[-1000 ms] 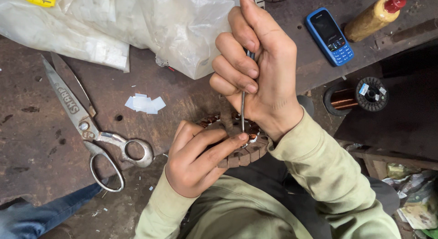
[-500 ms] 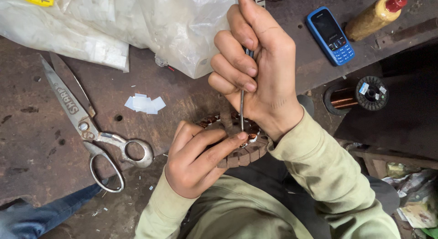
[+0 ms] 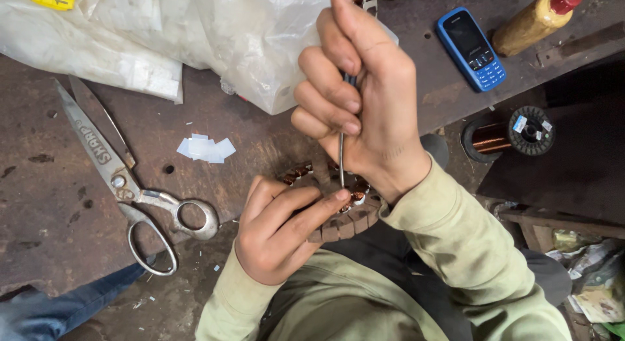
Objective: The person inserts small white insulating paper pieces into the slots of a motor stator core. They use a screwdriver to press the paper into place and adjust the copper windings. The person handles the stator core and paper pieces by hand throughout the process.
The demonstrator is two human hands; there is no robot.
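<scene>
My right hand (image 3: pixel 361 97) is closed around a thin metal tool (image 3: pixel 341 160), its shaft pointing down into a round motor stator (image 3: pixel 338 225) with copper windings. My left hand (image 3: pixel 280 230) grips the stator from the left, its index finger stretched across the top to the tool's tip. The stator rests at the front edge of the dark workbench (image 3: pixel 39 204), and both hands hide most of it. Both sleeves are pale green.
Large metal scissors (image 3: pixel 124 184) lie open at the left. Small white paper scraps (image 3: pixel 207 148) sit beside them. A clear plastic bag (image 3: pixel 215 35) covers the back. At the right are a blue phone (image 3: pixel 471 48), a yellow bottle (image 3: pixel 534 20) and a copper wire spool (image 3: pixel 511 134).
</scene>
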